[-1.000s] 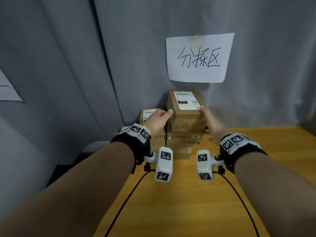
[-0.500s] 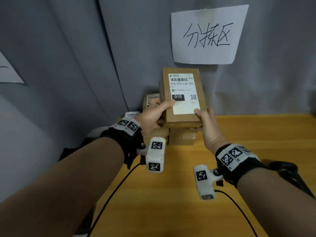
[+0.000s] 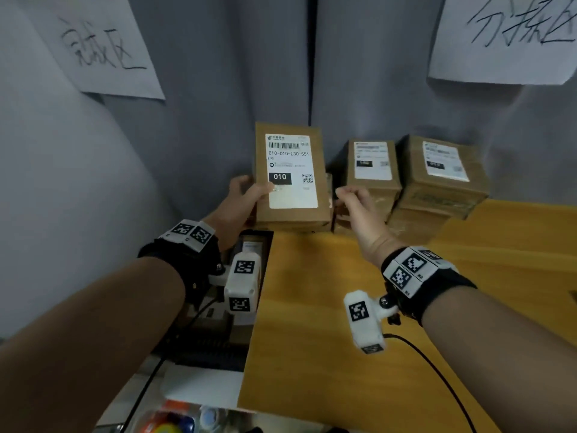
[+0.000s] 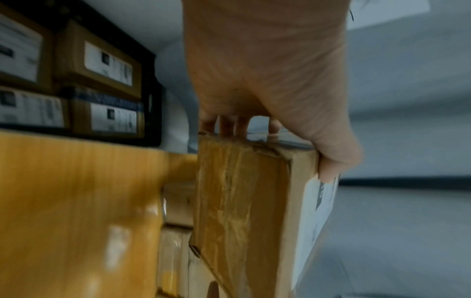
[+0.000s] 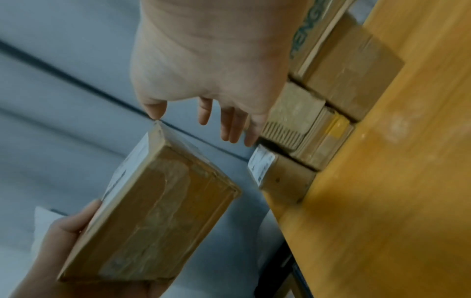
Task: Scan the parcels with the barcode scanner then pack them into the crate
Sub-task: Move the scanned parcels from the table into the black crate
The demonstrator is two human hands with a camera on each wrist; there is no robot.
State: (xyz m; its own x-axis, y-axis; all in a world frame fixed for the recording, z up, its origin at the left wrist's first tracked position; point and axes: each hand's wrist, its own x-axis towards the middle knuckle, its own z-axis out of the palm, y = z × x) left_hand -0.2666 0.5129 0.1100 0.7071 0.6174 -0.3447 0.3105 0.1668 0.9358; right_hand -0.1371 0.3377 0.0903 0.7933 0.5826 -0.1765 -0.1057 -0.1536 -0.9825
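Note:
A brown cardboard parcel (image 3: 290,173) with a white label marked 010 is held upright in the air off the table's left end. My left hand (image 3: 249,190) grips its left edge, thumb on the label and fingers behind. In the left wrist view the parcel (image 4: 242,201) shows its taped side. My right hand (image 3: 349,195) hangs just right of the parcel with relaxed fingers and holds nothing. The right wrist view shows the same parcel (image 5: 153,211) a little apart from the thumb. A black crate (image 4: 153,100) with several labelled parcels inside sits beside the table. No scanner is in view.
More labelled parcels (image 3: 371,164) (image 3: 443,170) are stacked at the back of the wooden table (image 3: 343,323) against a grey curtain. Two handwritten paper signs (image 3: 103,48) (image 3: 512,35) hang on it. Wrist-camera cables trail over the table; coloured items (image 3: 168,426) lie low on the left.
The parcel has come off the stack and moved left past the table's end. My right hand has let go of it; only the left hand holds it now.

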